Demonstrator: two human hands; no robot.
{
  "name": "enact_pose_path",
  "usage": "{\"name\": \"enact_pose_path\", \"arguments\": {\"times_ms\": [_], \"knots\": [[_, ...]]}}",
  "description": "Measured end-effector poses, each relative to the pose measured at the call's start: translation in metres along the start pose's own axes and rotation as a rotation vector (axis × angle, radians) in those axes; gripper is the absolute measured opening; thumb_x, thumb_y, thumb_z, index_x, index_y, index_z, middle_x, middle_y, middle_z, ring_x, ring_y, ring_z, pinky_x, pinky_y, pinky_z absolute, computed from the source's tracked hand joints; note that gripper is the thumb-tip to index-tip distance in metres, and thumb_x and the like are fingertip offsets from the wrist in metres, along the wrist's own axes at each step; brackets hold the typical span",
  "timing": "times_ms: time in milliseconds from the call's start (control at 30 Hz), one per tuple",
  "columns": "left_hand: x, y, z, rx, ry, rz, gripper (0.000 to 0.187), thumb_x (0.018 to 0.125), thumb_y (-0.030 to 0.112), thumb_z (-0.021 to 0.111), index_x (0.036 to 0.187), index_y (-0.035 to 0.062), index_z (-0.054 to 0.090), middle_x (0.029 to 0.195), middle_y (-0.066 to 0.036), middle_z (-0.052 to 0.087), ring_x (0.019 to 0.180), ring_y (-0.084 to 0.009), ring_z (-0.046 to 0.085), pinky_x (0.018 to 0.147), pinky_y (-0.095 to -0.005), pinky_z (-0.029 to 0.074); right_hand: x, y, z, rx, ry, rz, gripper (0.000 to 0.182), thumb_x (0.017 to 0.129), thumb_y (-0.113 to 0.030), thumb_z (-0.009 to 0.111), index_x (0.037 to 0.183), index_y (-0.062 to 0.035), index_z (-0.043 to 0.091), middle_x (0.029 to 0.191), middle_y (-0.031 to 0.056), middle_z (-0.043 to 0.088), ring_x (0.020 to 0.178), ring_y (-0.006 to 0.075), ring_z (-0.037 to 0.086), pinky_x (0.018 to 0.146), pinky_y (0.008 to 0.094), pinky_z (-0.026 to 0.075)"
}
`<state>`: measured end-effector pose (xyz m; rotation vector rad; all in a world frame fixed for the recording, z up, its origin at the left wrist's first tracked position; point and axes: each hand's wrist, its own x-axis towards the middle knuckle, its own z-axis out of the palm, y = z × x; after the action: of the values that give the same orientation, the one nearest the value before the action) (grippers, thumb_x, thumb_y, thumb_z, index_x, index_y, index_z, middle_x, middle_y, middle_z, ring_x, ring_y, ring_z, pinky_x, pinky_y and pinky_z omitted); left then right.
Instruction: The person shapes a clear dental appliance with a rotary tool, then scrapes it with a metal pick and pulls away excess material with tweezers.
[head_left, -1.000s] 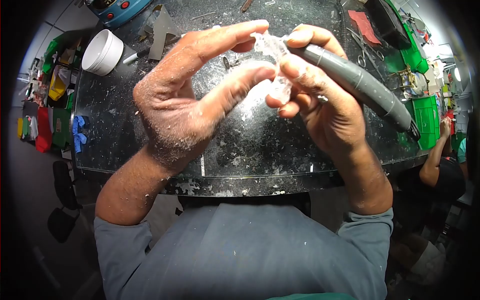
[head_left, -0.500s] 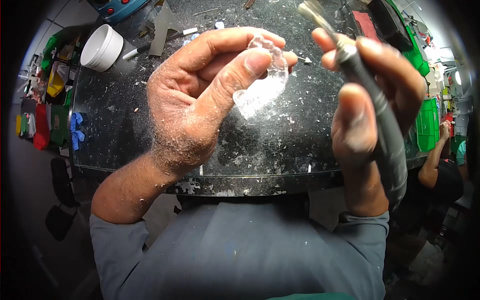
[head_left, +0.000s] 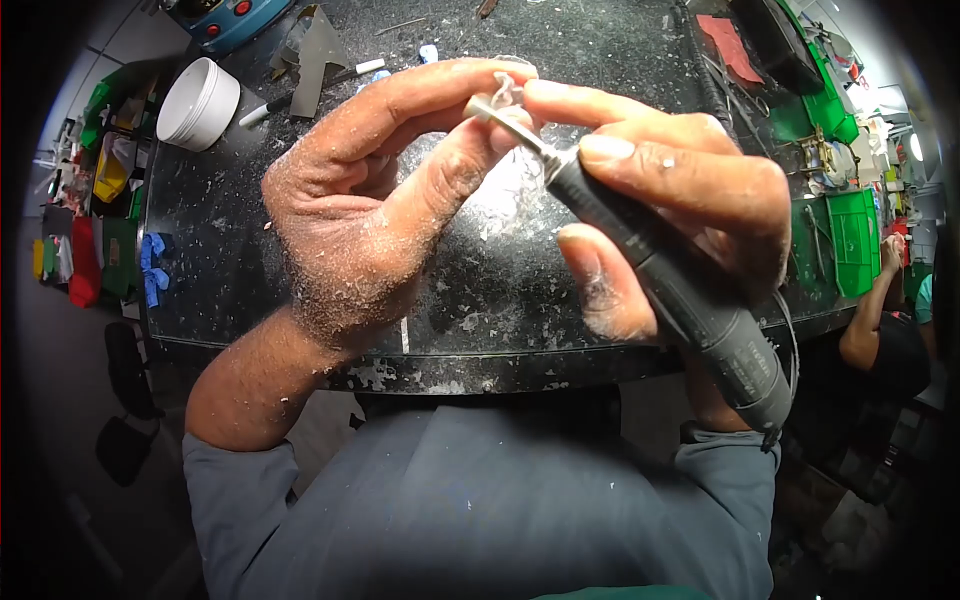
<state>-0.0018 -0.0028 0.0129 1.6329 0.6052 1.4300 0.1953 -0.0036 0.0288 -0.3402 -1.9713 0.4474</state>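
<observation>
My left hand (head_left: 365, 215), dusted with pale shavings, pinches a clear dental splint (head_left: 506, 92) between thumb and fingertips. Most of the splint is hidden behind the fingers. In my right hand (head_left: 690, 180) is a black rotary handpiece (head_left: 690, 285), its metal shank (head_left: 520, 130) pointing up and left. The pale tip (head_left: 482, 106) at the shank's end overlaps the splint and left thumb tip in this view. My right index fingertip reaches the splint's edge, while the right thumb is spread away from the handpiece.
White dust lies over the dark worktop (head_left: 490, 300). At the back left are a white tub (head_left: 200, 105), a marker (head_left: 270, 108), a grey plate (head_left: 318, 70) and a blue device (head_left: 235, 22). Green bins (head_left: 852, 245) line the right side, near another person's arm (head_left: 868, 325).
My right hand has swung left with the handpiece, bringing its tip to the splint. The splint has turned within my left fingers, which have shifted slightly left.
</observation>
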Motion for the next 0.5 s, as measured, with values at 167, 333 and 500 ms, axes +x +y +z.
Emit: {"name": "enact_pose_path", "arguments": {"times_ms": [167,333,500], "knots": [[-0.0002,-0.0011,-0.0009,0.057,0.009,0.016,0.027,0.086,0.000,0.064,0.112,-0.0061,0.060,0.111,-0.020,0.064,0.105,-0.0216,0.062,0.094,-0.0324,0.048,0.0002,-0.0040,-0.0008,-0.021,-0.015,0.059,0.041,0.081,-0.005,0.071,0.112,0.0004,0.045,0.104,0.0282,0.059,0.102,0.0337,0.063,0.086,0.0371,0.052],[0.0009,-0.0009,-0.0009,0.072,0.011,0.033,0.027,0.086,0.001,0.064,0.112,-0.0054,0.061,0.109,-0.019,0.065,0.104,-0.0211,0.062,0.093,-0.0325,0.049,-0.0016,-0.0070,0.0009,0.039,0.037,0.112,0.043,0.081,-0.004,0.069,0.114,0.0004,0.042,0.098,0.0248,0.059,0.101,0.0326,0.063,0.086,0.0364,0.051],[0.0002,-0.0002,-0.0009,0.184,-0.004,0.088,0.027,0.086,0.000,0.064,0.113,-0.0052,0.061,0.110,-0.019,0.065,0.104,-0.0210,0.063,0.094,-0.0327,0.048,-0.0009,-0.0080,0.0032,0.052,0.070,0.136,0.041,0.081,-0.003,0.069,0.112,0.0007,0.043,0.096,0.0230,0.058,0.101,0.0354,0.063,0.088,0.0387,0.051]]}}
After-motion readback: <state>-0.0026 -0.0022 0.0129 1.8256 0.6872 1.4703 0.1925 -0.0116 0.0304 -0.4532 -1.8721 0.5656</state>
